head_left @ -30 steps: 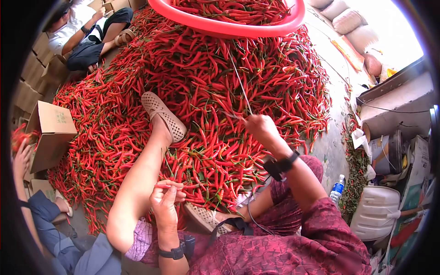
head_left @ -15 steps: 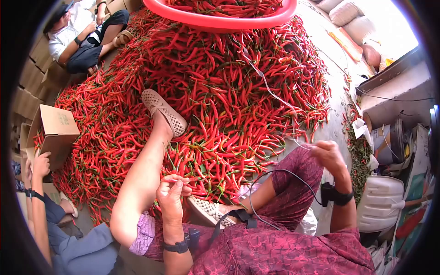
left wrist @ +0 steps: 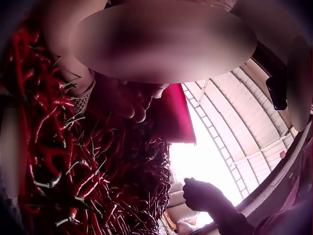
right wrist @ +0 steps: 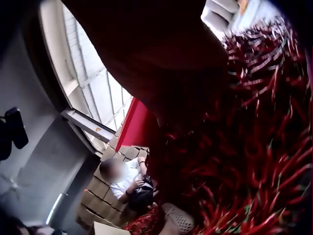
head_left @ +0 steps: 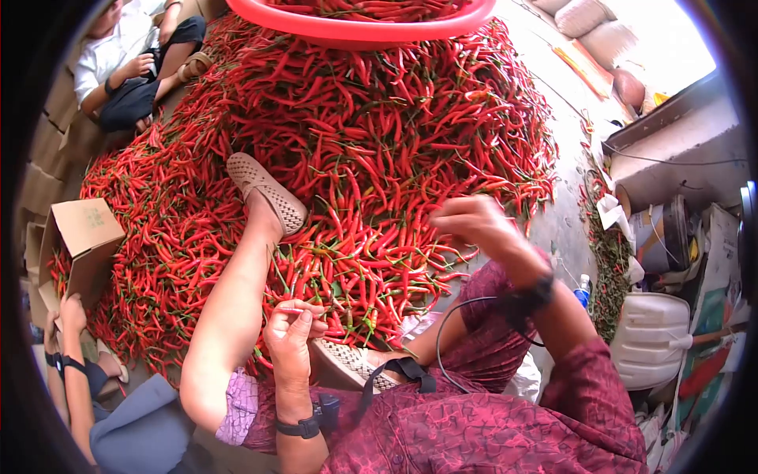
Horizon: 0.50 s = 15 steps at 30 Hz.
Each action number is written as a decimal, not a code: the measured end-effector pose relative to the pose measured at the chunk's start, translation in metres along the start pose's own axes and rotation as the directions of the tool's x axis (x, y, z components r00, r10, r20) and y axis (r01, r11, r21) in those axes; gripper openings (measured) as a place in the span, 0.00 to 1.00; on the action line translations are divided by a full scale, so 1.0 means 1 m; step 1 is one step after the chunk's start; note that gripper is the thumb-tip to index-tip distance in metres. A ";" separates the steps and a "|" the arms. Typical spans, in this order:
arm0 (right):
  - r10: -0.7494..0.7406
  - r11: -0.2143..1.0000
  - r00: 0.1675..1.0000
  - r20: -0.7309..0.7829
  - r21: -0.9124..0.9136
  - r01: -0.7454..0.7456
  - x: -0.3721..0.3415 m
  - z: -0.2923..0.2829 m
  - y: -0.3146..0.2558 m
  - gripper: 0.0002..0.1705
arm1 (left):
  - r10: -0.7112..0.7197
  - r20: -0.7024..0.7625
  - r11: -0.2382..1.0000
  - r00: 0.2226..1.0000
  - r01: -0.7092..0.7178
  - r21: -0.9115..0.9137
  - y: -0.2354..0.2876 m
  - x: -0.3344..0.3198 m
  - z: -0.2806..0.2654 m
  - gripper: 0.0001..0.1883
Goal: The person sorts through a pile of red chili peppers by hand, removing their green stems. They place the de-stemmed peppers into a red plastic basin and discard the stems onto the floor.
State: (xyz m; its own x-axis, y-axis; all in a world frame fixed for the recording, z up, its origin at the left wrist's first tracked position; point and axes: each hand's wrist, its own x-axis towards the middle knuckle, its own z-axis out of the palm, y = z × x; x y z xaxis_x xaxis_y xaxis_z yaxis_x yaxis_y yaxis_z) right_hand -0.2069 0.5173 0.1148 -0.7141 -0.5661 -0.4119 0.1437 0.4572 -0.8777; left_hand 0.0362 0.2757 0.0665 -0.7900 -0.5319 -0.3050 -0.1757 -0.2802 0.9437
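My left hand (head_left: 294, 340) is held low before the body with the thumb pressed against the bent fingers; I cannot tell whether something small is pinched there. Loose red chillies (head_left: 347, 272) lie just beyond it, many with green stems. In the left wrist view its fingertips (left wrist: 134, 113) hang over the dark side of the heap. Blurred by motion, my right hand (head_left: 474, 223) is raised over the right part of the pile. Its fingers look curled, and no strip shows in it. The left wrist view shows this right hand (left wrist: 200, 195) fist-like against bright light.
A red plastic basin (head_left: 363, 31) of chillies sits atop the heap. At left, another person's hands (head_left: 73, 314) are at a cardboard box (head_left: 87, 233). A seated person (head_left: 118, 67) is behind. A white dustpan (head_left: 651, 340), a bucket (head_left: 662, 237) and sacks (head_left: 608, 39) stand at right.
My right hand pulled a long pale strip off the pile to the right; now it is back over the chillies and the strip no longer shows. The left hand has barely moved.
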 end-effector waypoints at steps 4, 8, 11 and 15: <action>0.041 0.921 0.991 0.130 0.379 -0.088 0.124 0.089 0.024 0.13 | 0.009 -0.079 1.000 0.997 -0.009 0.004 0.005 -0.003 -0.012 0.07; 0.112 0.985 0.964 -0.243 0.152 -0.076 0.181 0.135 0.033 0.09 | -0.004 -0.123 0.998 0.992 -0.003 -0.063 0.009 -0.005 -0.018 0.07; 0.167 0.971 0.917 -0.362 0.221 -0.089 0.197 0.150 0.041 0.09 | 0.016 -0.101 0.997 0.995 -0.023 -0.070 0.008 -0.003 -0.019 0.08; 0.159 0.900 0.909 -0.385 0.434 0.026 0.207 0.148 0.048 0.09 | -0.006 -0.061 0.997 0.998 0.001 -0.083 0.008 -0.002 -0.012 0.08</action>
State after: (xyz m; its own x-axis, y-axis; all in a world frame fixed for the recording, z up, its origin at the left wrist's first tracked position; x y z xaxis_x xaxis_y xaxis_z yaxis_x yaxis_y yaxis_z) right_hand -0.2463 0.3201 -0.0486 -0.8902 -0.1777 -0.4195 0.4080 0.0990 -0.9076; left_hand 0.0435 0.2645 0.0727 -0.7519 -0.5777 -0.3177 -0.1267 -0.3463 0.9295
